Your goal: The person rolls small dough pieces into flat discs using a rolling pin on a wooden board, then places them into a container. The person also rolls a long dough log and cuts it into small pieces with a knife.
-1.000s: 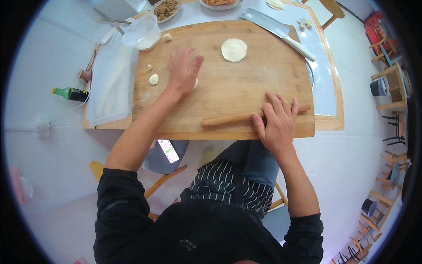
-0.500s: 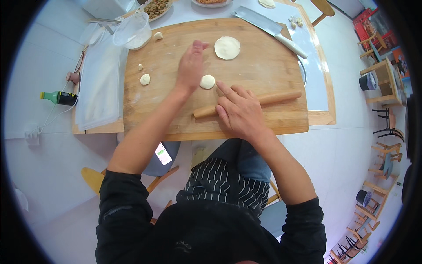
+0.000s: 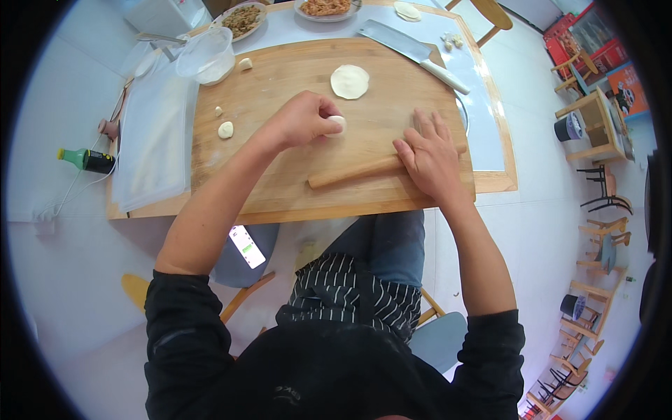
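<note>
My left hand (image 3: 305,120) pinches the edge of a small flattened dough disc (image 3: 337,124) over the middle of the wooden board (image 3: 266,168). Part of the disc is hidden by the fingers. My right hand (image 3: 432,155), fingers spread, rests over the right end of a wooden rolling pin (image 3: 357,171), which lies slantwise near the board's front edge. A rolled-out round wrapper (image 3: 349,82) lies flat beyond the left hand. To the left sit a dough ball (image 3: 225,130) and smaller dough bits (image 3: 245,64).
A cleaver (image 3: 413,50) lies across the board's far right edge. Behind the board stand two plates of filling (image 3: 325,7) and a plastic tub (image 3: 210,59). Plastic sheets (image 3: 154,140) lie at the left. A phone (image 3: 248,246) is on a chair below the table edge.
My left hand has closed from an open pose and taken hold of the dough disc's edge. My right hand has slid rightward along the rolling pin, away from the disc.
</note>
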`<state>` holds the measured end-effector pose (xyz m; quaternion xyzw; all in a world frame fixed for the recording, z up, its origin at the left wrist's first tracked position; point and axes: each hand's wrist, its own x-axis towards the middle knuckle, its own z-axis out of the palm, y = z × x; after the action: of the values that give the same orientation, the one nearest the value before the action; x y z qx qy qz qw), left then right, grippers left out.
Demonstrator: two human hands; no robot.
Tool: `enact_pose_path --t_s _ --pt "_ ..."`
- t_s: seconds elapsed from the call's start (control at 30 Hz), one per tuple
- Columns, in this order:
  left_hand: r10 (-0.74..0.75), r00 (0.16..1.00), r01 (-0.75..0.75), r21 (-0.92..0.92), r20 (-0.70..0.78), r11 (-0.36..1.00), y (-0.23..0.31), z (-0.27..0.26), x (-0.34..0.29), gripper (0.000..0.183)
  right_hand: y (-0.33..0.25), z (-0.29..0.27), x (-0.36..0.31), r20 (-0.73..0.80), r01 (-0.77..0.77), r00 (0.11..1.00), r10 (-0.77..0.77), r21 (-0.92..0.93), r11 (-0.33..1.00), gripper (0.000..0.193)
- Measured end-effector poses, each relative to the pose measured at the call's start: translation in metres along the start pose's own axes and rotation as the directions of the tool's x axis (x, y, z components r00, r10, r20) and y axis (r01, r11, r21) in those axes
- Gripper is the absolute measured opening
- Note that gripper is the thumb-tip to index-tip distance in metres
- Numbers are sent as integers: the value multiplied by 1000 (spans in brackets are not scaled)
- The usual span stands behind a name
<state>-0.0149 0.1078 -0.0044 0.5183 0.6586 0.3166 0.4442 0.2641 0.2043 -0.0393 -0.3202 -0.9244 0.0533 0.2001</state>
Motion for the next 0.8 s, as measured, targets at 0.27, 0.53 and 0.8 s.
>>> enact_pose_path --t_s 0.27,0.53,0.8 --pt "321 946 -260 496 -40 829 14 51 37 24 2 -21 -29 213 31 977 -21 -47 998 45" --pt "397 918 -363 373 -17 854 2 60 17 21 -9 -28 -33 299 -27 953 56 -100 995 49" --pt "144 987 -161 348 73 924 15 40 24 20 3 51 80 94 -89 991 92 -31 995 47"
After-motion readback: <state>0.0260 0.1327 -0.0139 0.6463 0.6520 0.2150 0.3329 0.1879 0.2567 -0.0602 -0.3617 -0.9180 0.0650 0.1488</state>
